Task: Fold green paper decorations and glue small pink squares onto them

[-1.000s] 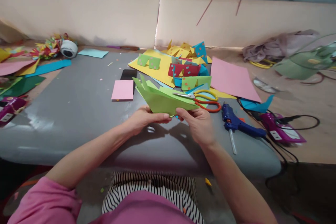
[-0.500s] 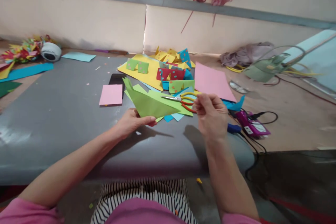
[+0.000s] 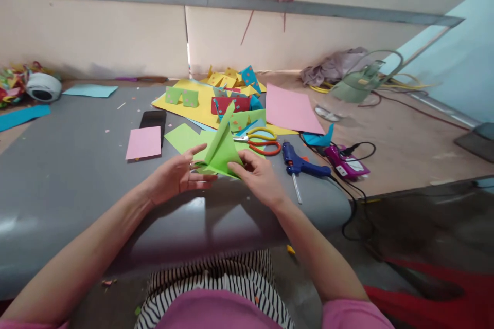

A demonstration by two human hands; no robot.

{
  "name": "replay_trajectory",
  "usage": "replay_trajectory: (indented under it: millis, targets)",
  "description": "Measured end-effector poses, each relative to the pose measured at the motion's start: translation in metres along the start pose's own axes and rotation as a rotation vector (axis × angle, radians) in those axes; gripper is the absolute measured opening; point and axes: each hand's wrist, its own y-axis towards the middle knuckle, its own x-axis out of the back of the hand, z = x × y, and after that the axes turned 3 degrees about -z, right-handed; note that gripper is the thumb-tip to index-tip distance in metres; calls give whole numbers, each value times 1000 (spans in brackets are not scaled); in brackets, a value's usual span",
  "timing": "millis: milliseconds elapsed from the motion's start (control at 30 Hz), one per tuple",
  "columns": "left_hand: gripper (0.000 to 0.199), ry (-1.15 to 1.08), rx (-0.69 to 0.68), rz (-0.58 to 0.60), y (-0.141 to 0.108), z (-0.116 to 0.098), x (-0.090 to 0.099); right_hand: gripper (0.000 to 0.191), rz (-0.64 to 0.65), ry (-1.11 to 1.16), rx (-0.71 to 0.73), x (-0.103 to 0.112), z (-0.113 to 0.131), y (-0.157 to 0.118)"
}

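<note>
1. Workpiece location: I see the folded green paper (image 3: 224, 150) raised above the near-middle of the grey table (image 3: 88, 175), its point directed far.
2. Right hand (image 3: 261, 177): thumb and fingers pinch the near right edge of the paper.
3. Left hand (image 3: 175, 177): fingers spread wide, at the paper's left edge. I cannot tell whether they touch it.
4. Handling: I judge the paper light and thin, stiff along its folds but soft across its flat faces, with little slip. Excess pressure would crease it.
5. Grip point: I would take hold low, at the near folded edge, with flat fingertips. The tall far point looks likely to bend.
6. Obstructions: the scissors (image 3: 244, 139) lie just beyond and right of the paper, blades partly hidden behind it. A flat green sheet (image 3: 183, 139) lies far left of it.
7. Right side: the blue glue gun (image 3: 293, 159) rests beside the right hand, glue stick pointing near; I would keep the wrist clear of it.
8. Surroundings: a pink square (image 3: 144, 144) overlaps a black phone (image 3: 154, 119) on the left; dotted paper pieces (image 3: 239, 105) stand far.
</note>
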Motion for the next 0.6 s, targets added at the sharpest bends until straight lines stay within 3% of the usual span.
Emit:
replay_trajectory:
  millis: [100, 167, 267, 367, 433, 533, 600]
  targets:
    - [65, 43, 48, -24, 3, 1, 5, 15, -76, -89, 85, -3, 5, -4]
    - [64, 111, 56, -44, 4, 1, 6, 15, -91, -96, 81, -5, 5, -4]
    - [60, 162, 99, -32, 1, -1, 5, 17, -64, 9, -34, -5, 0, 0]
    - [56, 250, 149, -69, -2, -8, 7, 23, 72, 255, -199, -6, -9, 6]
    - [58, 418, 97, -133, -4, -15, 12, 28, 168, 329, -311, -6, -13, 9]
    - [57, 800, -56, -187, -3, -24, 24, 27, 276, 138, -397, -1, -13, 15]
    - [58, 1041, -125, -222, -1, -28, 32, 22, 223, -189, -282, 8, -10, 23]
